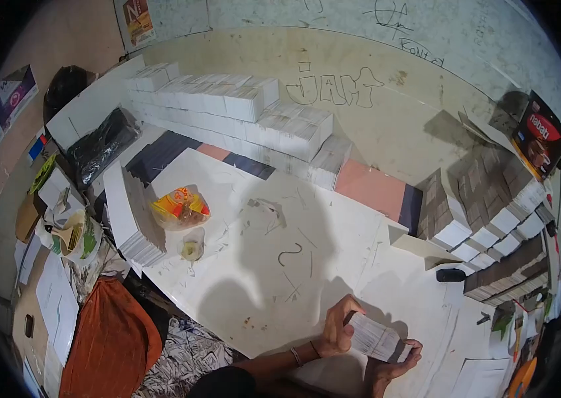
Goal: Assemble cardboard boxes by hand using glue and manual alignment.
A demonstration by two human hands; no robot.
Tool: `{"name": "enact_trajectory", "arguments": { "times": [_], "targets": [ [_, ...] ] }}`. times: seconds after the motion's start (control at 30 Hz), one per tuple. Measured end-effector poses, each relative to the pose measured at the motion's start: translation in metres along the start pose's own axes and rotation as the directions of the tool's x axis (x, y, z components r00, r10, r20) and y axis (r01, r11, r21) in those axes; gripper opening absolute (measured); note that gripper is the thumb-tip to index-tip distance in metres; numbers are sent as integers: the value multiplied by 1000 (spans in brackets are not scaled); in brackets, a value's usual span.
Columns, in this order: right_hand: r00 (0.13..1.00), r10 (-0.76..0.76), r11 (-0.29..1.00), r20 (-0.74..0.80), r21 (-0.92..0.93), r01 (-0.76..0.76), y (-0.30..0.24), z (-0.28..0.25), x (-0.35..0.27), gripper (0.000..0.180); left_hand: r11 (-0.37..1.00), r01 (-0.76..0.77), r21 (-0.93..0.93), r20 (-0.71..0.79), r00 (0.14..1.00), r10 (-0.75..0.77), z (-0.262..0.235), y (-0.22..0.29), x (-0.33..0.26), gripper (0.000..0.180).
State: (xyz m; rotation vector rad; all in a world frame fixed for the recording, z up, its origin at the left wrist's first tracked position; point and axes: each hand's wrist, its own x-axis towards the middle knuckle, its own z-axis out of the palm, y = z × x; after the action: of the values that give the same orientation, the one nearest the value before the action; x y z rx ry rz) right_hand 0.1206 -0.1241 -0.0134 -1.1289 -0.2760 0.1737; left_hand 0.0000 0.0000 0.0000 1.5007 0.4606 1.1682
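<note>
A small block of white paper slips, with many thin edges showing, is held over the white tabletop near its front edge. My left hand grips its left end, thumb on the near side and fingers curled at the far side. At the other end, my right hand closes around the right corner with its fingertips bent over the edge. A band or fold line appears to cross the block. The palm side of my right hand is mostly hidden under the paper.
Long rows of stacked paper blocks line the back wall, and more paper stacks stand at the right. A black oblong object lies before them. Left of centre are a snack bag, a small clear bag and a white stack.
</note>
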Motion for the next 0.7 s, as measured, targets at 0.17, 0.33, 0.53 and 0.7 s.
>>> {"name": "enact_trajectory", "arguments": {
  "times": [0.17, 0.33, 0.53, 0.7],
  "targets": [
    [998, 43, 997, 46, 57, -46, -16, 8, 0, 44, 996, 50, -68, 105, 994, -42, -5, -1, -1, 98],
    [949, 186, 965, 254, 135, -226, -55, 5, -6, 59, 987, 114, -116, 330, 942, -70, -24, 31, -8, 115],
    [877, 357, 917, 322, 56, -394, -82, 16, -27, 107, 978, 124, -170, 322, 945, -64, -22, 24, -24, 103],
    [883, 200, 953, 425, -294, -74, -36, -18, -20, 89, 966, 250, -65, 346, 913, -213, -21, 36, -18, 100]
  ]
}}
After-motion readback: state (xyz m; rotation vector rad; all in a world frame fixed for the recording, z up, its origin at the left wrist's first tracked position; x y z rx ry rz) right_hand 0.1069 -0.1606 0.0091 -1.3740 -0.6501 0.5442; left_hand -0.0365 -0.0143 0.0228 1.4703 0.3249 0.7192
